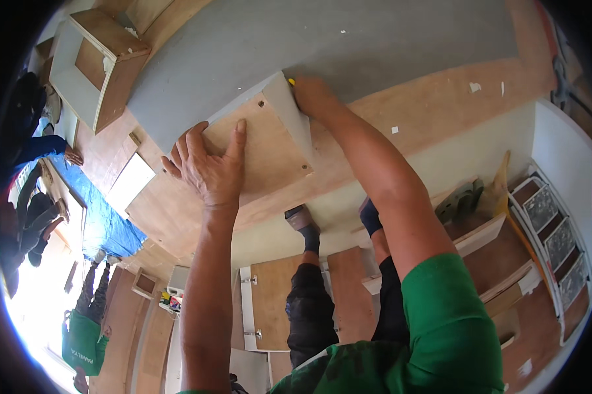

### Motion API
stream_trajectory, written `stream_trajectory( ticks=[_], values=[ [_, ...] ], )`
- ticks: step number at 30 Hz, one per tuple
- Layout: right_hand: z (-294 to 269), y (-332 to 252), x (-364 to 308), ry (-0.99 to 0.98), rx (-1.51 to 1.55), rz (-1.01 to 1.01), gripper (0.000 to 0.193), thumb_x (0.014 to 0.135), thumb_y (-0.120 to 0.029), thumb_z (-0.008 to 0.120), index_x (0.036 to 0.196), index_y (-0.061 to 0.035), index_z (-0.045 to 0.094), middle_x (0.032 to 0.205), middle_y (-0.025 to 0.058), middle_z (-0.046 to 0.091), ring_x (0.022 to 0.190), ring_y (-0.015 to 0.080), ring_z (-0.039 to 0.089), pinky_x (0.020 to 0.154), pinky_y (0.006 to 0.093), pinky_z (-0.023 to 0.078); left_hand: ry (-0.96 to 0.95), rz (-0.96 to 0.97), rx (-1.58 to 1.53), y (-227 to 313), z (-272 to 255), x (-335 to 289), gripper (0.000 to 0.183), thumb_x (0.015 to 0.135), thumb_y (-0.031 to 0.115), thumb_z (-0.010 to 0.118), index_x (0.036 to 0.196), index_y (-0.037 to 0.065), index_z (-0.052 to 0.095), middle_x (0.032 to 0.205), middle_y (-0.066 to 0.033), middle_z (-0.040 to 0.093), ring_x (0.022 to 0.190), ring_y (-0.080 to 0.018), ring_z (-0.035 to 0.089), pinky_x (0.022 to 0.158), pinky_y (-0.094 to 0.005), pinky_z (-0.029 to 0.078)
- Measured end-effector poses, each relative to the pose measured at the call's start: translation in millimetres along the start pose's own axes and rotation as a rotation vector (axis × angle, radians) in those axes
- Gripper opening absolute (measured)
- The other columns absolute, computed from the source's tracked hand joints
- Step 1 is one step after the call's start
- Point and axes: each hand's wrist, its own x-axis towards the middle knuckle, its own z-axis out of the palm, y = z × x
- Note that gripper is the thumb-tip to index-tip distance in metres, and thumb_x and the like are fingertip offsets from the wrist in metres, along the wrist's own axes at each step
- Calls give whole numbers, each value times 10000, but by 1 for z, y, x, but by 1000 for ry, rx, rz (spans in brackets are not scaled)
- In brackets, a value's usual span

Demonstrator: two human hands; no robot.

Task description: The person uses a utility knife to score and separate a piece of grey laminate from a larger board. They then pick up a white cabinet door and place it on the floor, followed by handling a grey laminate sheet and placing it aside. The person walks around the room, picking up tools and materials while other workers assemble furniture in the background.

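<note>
Big grey laminated board (322,46) lies flat on the plywood worktop (440,105). On its near edge sits a small plywood box piece (263,141) with a grey edge, tilted, corner pointing up-frame. Left hand (207,164) flat on the plywood face, fingers spread, palm pressing down. Right hand (312,95) at the box's top corner, fingers curled out of sight, a yellow-tipped tool (291,81) just showing there; can't tell the grip. Open cabinet carcass (95,62) far left
</note>
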Motion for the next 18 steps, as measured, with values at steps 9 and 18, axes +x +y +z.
stream_trajectory(
  ticks=[9,18],
  values=[
    [67,33,-101,-128,349,175,303,922,-196,438,1064,-3,624,1061,227,652,1000,393,623,867,491,479,18,-13,12,-3,1,-4,600,713,582,753,1041,87,670,1060,-78,624,1145,-295,501,1125,-552,137],
    [49,22,-129,157,330,73,290,965,-239,470,1054,19,568,959,266,650,919,431,623,782,515,487,14,-22,19,-9,1,-9,602,713,568,755,1056,83,660,1062,-77,622,1140,-289,511,1126,-553,142]
  ],
)
